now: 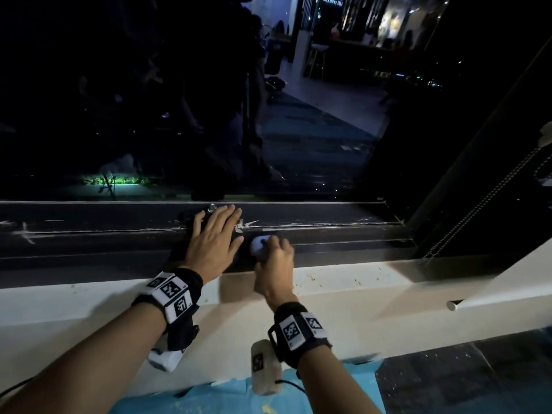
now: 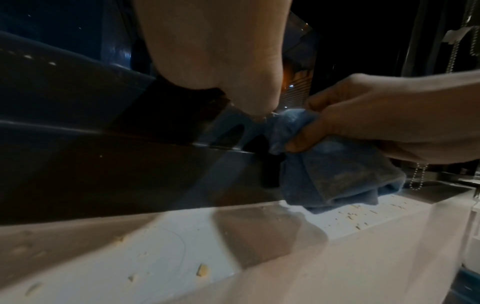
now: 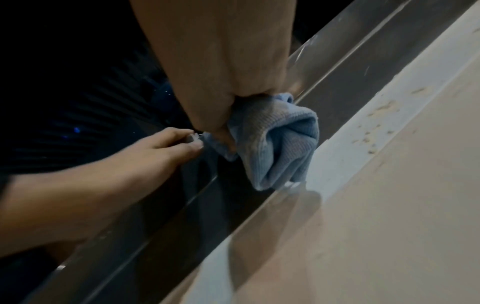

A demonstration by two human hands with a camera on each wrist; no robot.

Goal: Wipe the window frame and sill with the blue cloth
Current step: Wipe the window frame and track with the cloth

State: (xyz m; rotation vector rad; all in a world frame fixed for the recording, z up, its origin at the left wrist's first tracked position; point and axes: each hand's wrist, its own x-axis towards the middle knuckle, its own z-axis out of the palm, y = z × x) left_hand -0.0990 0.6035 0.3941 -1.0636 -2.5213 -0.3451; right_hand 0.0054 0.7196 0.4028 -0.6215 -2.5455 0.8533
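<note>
Right hand (image 1: 273, 264) squeezing the bunched blue cloth (image 3: 280, 142) against the dark window frame (image 1: 328, 237), just above the white sill (image 1: 343, 279), left hand (image 1: 213, 239) flat on the frame, fingers straight, right beside the cloth

Left hand (image 1: 213, 239): palm down, fingers (image 1: 230, 212) extended and held close together, thumb spread to the side. Left forearm extends forward from lower left, wrist strapped with a marker band (image 1: 170, 292). Right hand (image 1: 273, 262): fingers curled into a closed grip, knuckles upward, just beside the left hand. Right forearm extends forward from lower right, wrist likewise banded.
</note>
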